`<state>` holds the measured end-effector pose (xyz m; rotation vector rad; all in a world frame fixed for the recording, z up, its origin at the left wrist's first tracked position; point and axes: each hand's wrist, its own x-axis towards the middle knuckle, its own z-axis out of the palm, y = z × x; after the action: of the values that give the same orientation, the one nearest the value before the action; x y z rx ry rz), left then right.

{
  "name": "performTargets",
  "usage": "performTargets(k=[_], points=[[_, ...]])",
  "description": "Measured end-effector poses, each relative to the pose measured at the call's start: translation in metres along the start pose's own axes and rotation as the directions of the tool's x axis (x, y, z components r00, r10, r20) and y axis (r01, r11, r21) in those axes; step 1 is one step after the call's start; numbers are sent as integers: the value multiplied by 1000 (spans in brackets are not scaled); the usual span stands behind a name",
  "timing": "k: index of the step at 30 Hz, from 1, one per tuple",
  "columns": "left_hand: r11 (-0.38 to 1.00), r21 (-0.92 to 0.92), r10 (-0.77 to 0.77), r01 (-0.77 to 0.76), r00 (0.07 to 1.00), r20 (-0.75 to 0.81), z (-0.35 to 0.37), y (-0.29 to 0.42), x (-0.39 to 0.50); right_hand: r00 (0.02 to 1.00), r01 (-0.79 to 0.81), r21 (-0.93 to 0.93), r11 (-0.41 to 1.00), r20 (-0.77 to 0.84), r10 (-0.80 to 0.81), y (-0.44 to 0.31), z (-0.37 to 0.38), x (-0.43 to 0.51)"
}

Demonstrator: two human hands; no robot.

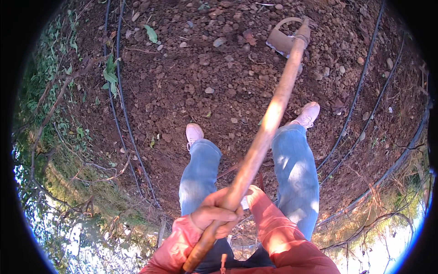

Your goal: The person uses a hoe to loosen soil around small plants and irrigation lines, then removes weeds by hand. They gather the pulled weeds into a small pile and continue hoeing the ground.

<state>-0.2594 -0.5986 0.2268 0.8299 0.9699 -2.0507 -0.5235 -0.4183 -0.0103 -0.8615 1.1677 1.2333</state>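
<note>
My left hand point(219, 214) is closed around the lower part of a wooden handle point(263, 144), which slants up to the right. At the handle's far end a hoe head point(281, 41) of dull metal, with a curved neck, rests on or just over the brown soil. My right arm, in a red sleeve, reaches to the handle close beyond the left hand; the right hand point(251, 191) is mostly hidden behind the handle, so its grip does not show fully.
Two black hoses point(125, 113) run along the left, with more hoses point(362, 78) on the right. Stones, leaves and a green weed point(110, 77) dot the soil. Bare branches point(51, 109) stand at the left edge. My shoes point(195, 133) are planted apart.
</note>
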Motion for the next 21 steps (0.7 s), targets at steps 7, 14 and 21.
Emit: performTargets(k=[7, 14, 21], points=[[999, -50, -18, 10, 989, -147, 120, -24, 9, 995, 84, 53, 995, 56, -87, 25, -83, 30], [993, -81, -104, 89, 973, -207, 162, -23, 27, 976, 211, 182, 961, 13, -217, 0, -147, 44], [738, 608, -65, 293, 928, -367, 134, 84, 61, 958, 239, 542, 806, 3, -286, -63, -237, 52]])
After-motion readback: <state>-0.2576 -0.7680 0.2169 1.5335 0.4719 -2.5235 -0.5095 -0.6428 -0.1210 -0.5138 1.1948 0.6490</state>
